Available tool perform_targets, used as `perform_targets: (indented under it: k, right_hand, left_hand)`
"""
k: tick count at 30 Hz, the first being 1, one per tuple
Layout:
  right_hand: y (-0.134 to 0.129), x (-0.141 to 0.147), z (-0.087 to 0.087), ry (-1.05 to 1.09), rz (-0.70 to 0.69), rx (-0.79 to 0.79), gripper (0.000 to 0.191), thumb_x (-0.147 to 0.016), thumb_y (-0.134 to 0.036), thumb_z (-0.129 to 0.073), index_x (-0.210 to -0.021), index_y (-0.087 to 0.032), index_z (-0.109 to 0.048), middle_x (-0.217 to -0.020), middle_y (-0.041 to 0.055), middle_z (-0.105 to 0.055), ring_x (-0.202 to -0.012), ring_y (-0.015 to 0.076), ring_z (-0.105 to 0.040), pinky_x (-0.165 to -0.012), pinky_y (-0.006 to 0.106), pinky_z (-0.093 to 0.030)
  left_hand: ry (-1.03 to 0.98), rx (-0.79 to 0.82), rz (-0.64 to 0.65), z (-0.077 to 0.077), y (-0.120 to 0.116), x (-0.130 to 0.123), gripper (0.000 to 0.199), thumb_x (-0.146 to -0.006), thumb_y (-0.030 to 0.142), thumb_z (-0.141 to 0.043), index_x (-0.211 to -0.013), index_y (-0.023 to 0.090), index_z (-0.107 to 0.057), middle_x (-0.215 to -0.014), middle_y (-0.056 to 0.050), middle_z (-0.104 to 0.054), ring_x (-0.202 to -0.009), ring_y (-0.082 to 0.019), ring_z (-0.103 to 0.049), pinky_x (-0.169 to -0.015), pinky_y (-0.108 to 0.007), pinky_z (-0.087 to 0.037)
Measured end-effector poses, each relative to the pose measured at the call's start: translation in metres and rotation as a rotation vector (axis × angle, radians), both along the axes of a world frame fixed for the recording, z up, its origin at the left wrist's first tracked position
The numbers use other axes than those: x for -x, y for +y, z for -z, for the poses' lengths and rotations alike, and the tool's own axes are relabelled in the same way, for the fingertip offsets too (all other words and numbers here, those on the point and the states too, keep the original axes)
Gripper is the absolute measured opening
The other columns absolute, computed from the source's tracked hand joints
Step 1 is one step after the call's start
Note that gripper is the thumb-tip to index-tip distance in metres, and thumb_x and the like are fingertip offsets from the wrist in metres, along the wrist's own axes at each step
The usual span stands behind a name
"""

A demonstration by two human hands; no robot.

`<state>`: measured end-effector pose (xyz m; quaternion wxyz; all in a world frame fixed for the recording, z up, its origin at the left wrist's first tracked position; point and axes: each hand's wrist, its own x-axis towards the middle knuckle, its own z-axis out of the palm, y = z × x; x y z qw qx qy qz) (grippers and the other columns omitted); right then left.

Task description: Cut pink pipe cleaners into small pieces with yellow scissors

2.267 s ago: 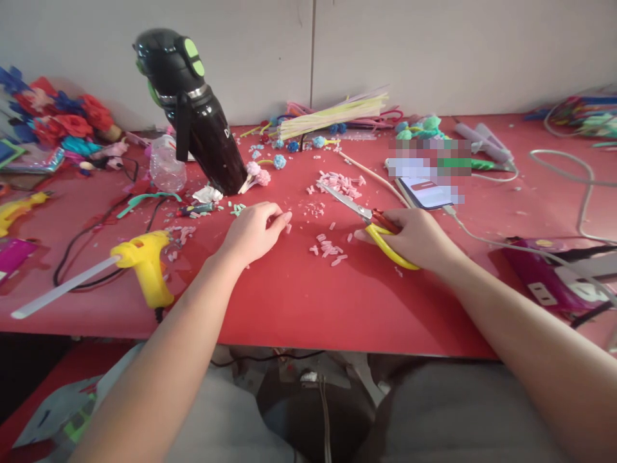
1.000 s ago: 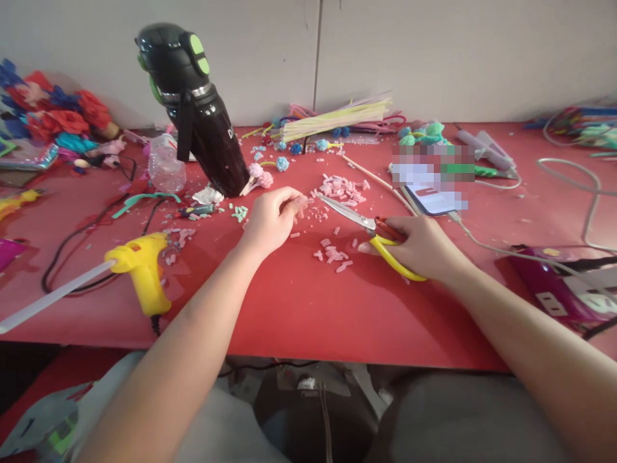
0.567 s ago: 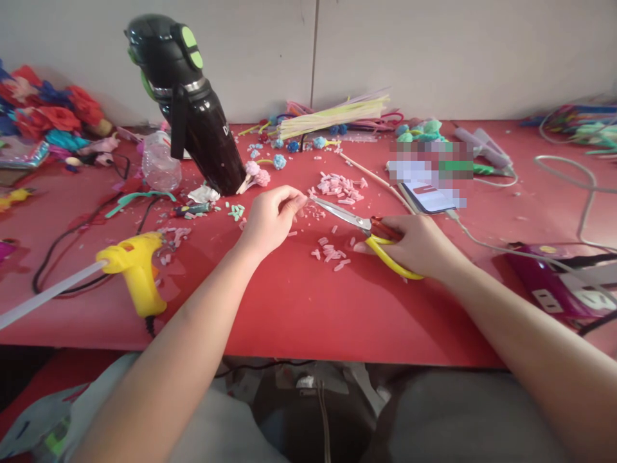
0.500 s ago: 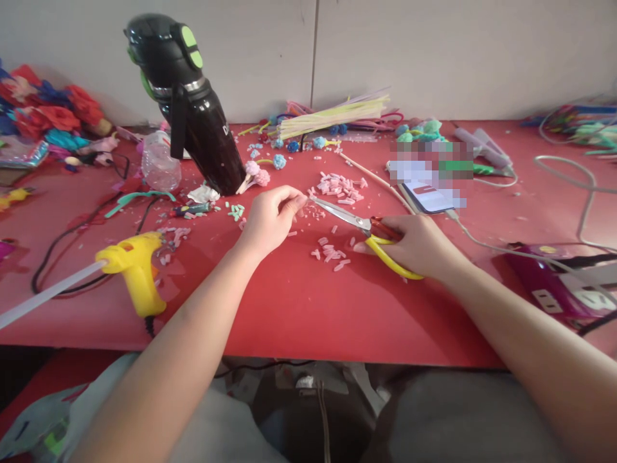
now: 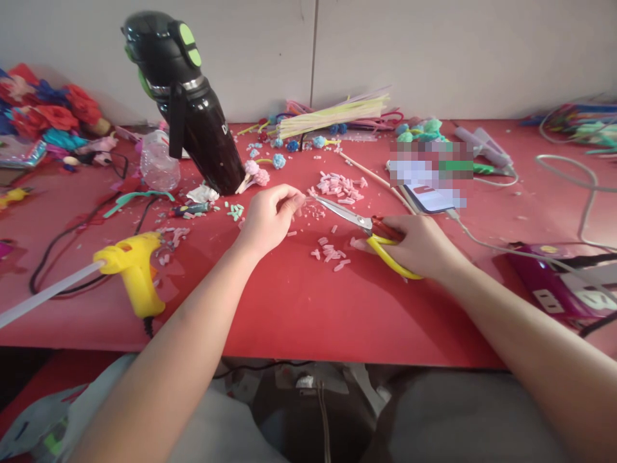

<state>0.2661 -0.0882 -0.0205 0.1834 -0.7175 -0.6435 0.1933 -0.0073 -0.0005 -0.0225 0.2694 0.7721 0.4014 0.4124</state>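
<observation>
Left hand (image 5: 270, 217) has shifted forward and right since the earliest frame — thumb and index now pinch a tiny pink piece (image 5: 311, 192) right by the scissors (image 5: 369, 224) tips. Right hand (image 5: 417, 243) fingers wrap the handles. Pink pile (image 5: 341, 187) just right of left fingertips — smaller cluster (image 5: 330, 251) left of right fingers.

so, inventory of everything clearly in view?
Scissors: 1, red/yellow handles, centre right
Cut pieces: many, pink and green, centre, left
Glue gun: 1, yellow, left
Drink bottle: 1, black, back left
Plastic container: 1, clear, back left
Craft flowers: several, red, blue, far left
Pipe cleaner bundle: 1, pale yellow, back
Pom-poms: several, multicoloured, back
Phone: 1, pale screen, back right
Cables: several, black, white, both sides
Boxy device: 1, purple, right
Table: 1, red, underneath
Wall: 1, white, behind
Left grip: 1, bare, centre
Right grip: 1, bare, on scissors
</observation>
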Motion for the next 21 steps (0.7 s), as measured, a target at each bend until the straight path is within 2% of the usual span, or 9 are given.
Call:
perform_targets:
  k: [5,13,21]
  right_hand:
    - [-0.0013,-0.0004,-0.0012,-0.011,-0.006,-0.022,0.081,-0.066,-0.100,-0.069,-0.065,-0.026,-0.037,-0.060,-0.0018,-0.036,-0.062,0.0154,-0.034,-0.056,0.034,-0.026]
    - [0.0014,0.0008,0.0000,-0.016,0.001,-0.023,0.090,-0.058,-0.111,-0.062,-0.061,-0.026,-0.032,-0.058,-0.0017,-0.034,-0.062,0.0146,-0.029,-0.055,0.034,-0.025]
    - [0.0017,-0.0003,0.0007,-0.035,-0.015,-0.037,0.089,-0.061,-0.110,-0.063,-0.060,-0.026,-0.033,-0.056,-0.0004,-0.037,-0.057,0.0154,-0.034,-0.053,0.034,-0.027]
  left_hand:
    - [0.011,-0.013,-0.022,-0.0008,0.0010,0.0017,0.032,-0.105,0.043,-0.068,-0.082,0.021,-0.070,-0.073,-0.003,-0.072,-0.069,-0.017,-0.063,-0.067,-0.031,-0.048]
    - [0.018,-0.022,-0.017,-0.0004,0.0008,0.0022,0.041,-0.104,0.056,-0.067,-0.083,0.020,-0.071,-0.072,-0.003,-0.071,-0.068,-0.018,-0.062,-0.066,-0.032,-0.047]
    - [0.021,-0.016,-0.015,-0.0003,0.0007,0.0020,0.037,-0.105,0.050,-0.068,-0.082,0.021,-0.071,-0.073,-0.003,-0.072,-0.070,-0.018,-0.064,-0.068,-0.031,-0.048]
